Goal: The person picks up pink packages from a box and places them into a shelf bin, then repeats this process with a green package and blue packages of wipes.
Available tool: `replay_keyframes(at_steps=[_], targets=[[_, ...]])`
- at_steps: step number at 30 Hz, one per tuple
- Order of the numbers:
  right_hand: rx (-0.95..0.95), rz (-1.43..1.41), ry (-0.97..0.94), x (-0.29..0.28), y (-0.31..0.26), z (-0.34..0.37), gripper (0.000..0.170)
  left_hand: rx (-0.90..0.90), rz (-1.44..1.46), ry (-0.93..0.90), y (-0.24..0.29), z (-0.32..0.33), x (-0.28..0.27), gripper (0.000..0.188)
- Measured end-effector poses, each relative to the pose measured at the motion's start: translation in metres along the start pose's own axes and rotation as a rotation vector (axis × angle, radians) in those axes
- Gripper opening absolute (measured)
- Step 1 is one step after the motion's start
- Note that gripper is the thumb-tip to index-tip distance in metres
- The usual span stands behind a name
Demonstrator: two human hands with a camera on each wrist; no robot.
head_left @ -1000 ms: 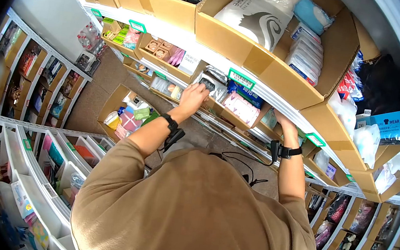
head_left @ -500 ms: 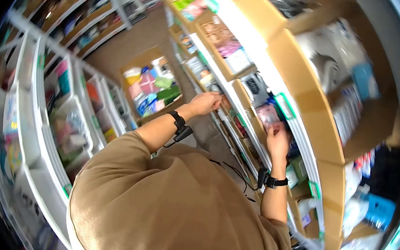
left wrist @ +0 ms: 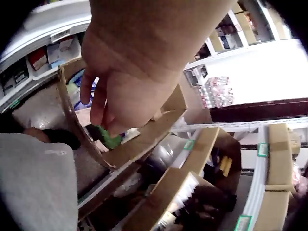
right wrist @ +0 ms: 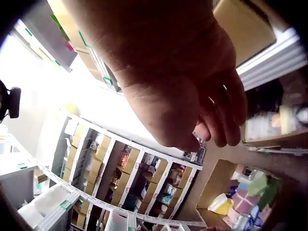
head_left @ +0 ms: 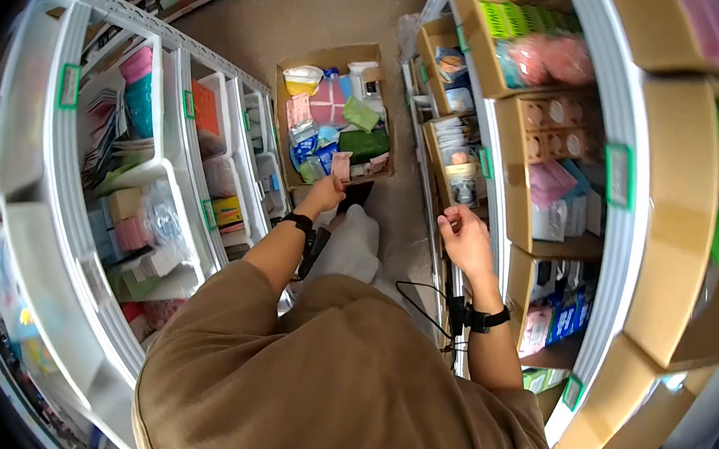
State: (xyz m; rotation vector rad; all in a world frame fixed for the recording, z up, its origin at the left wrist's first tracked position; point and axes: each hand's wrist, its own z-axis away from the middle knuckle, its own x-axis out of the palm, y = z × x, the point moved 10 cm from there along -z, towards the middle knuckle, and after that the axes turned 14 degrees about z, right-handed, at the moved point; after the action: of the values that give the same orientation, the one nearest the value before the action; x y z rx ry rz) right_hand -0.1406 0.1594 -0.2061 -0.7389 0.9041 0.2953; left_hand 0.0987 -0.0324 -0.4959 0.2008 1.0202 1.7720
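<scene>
A cardboard box filled with mixed packets stands on the floor. My left hand hangs at its near edge with fingers loosely bent; a small pink packet lies just beyond the fingertips. From the left wrist view, the left hand is above the box rim, with no held thing visible. On the other side, my right hand hovers beside the right shelf, near a bin with a round tub. The right wrist view shows the right hand with loosely bent fingers and nothing in them.
White bins with packaged goods line the left shelf. On the right, cardboard bins fill several levels, their edges close to the right forearm. Brown floor runs beyond the box. A cable hangs near the right wrist.
The head view has turned toward the floor box. My right hand has come away from the pink package in a shelf bin, and my left hand has moved from the shelf edge to the box.
</scene>
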Motion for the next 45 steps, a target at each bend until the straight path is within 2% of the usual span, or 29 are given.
replay_keyframes(at_steps=[3, 7, 9, 11, 12, 17, 19, 20, 21, 23, 24, 25, 27, 29, 30, 31, 32, 35, 36, 37, 39, 41, 42, 43, 45], targets=[[-0.034, -0.005, -0.074, 0.026, -0.021, -0.041, 0.018, -0.112, 0.014, -0.084, -0.042, -0.025, -0.005, 0.029], [0.005, -0.035, -0.269, 0.085, -0.021, -0.072, 0.023, -0.193, -0.079, -0.048, -0.077, -0.069, -0.014, 0.028], [0.025, -0.015, -0.353, 0.122, -0.005, -0.080, 0.025, -0.256, -0.059, 0.042, -0.115, -0.099, -0.016, 0.029], [0.064, -0.022, -0.408, 0.156, 0.014, -0.083, 0.025, -0.252, -0.102, 0.043, -0.156, -0.144, -0.004, 0.035], [0.096, -0.033, -0.442, 0.172, 0.027, -0.085, 0.025, -0.228, -0.153, 0.051, -0.167, -0.166, 0.000, 0.041], [0.264, -0.041, -0.566, 0.235, 0.091, -0.078, 0.027, -0.240, -0.124, 0.044, -0.199, -0.246, 0.033, 0.038], [0.310, -0.045, -0.581, 0.247, 0.105, -0.076, 0.027, -0.246, -0.246, -0.067, -0.216, -0.268, 0.052, 0.061], [0.348, -0.049, -0.598, 0.250, 0.111, -0.075, 0.027, -0.299, -0.304, -0.040, -0.216, -0.272, 0.051, 0.051], [0.384, -0.054, -0.612, 0.254, 0.116, -0.073, 0.027, -0.297, -0.303, -0.049, -0.210, -0.275, 0.052, 0.051], [0.411, -0.082, -0.608, 0.260, 0.124, -0.073, 0.026, -0.456, -0.489, -0.244, -0.221, -0.268, 0.066, 0.025], [0.411, -0.085, -0.608, 0.260, 0.123, -0.073, 0.026, -0.372, -0.581, -0.141, -0.226, -0.267, 0.070, 0.019], [0.411, -0.093, -0.607, 0.258, 0.119, -0.072, 0.026, -0.257, -0.569, -0.093, -0.208, -0.255, 0.069, 0.021], [0.391, -0.098, -0.586, 0.245, 0.099, -0.074, 0.027, -0.087, -0.305, -0.047, -0.168, -0.236, 0.061, 0.023], [0.345, -0.107, -0.536, 0.225, 0.071, -0.086, 0.027, 0.167, -0.147, 0.052, -0.134, -0.218, 0.039, 0.024], [0.304, -0.142, -0.522, 0.213, 0.052, -0.089, 0.027, 0.311, -0.096, 0.105, -0.090, -0.203, 0.015, 0.022], [0.260, -0.176, -0.508, 0.201, 0.033, -0.092, 0.027, 0.279, -0.024, 0.134, -0.060, -0.186, -0.005, 0.019], [0.229, -0.260, -0.466, 0.188, 0.013, -0.098, 0.028, 0.320, 0.015, 0.146, -0.016, -0.169, -0.027, 0.018], [0.096, -0.392, -0.400, 0.151, -0.040, -0.122, 0.045, 0.471, 0.117, 0.225, 0.134, -0.105, -0.094, 0.018], [0.112, -0.507, -0.347, 0.131, -0.060, -0.133, 0.049, 0.673, 0.070, 0.336, 0.189, -0.077, -0.115, 0.017], [0.125, -0.621, -0.293, 0.111, -0.080, -0.145, 0.053, 0.878, 0.017, 0.366, 0.244, -0.046, -0.133, 0.020], [0.105, -0.971, -0.180, 0.054, -0.137, -0.158, 0.050, 1.137, 0.036, 0.423, 0.328, 0.014, -0.160, 0.014], [-0.002, -1.213, -0.132, 0.006, -0.178, -0.162, 0.043, 1.299, 0.005, 0.385, 0.384, 0.063, -0.170, 0.013], [-0.004, -1.250, -0.064, -0.018, -0.190, -0.160, 0.038, 1.317, 0.004, 0.337, 0.400, 0.079, -0.171, 0.019], [-0.042, -1.254, 0.003, -0.038, -0.198, -0.157, 0.039, 1.347, -0.003, 0.333, 0.417, 0.096, -0.178, 0.019], [-0.148, -1.217, 0.101, -0.077, -0.209, -0.144, 0.043, 1.427, 0.072, 0.181, 0.456, 0.131, -0.188, 0.029]])
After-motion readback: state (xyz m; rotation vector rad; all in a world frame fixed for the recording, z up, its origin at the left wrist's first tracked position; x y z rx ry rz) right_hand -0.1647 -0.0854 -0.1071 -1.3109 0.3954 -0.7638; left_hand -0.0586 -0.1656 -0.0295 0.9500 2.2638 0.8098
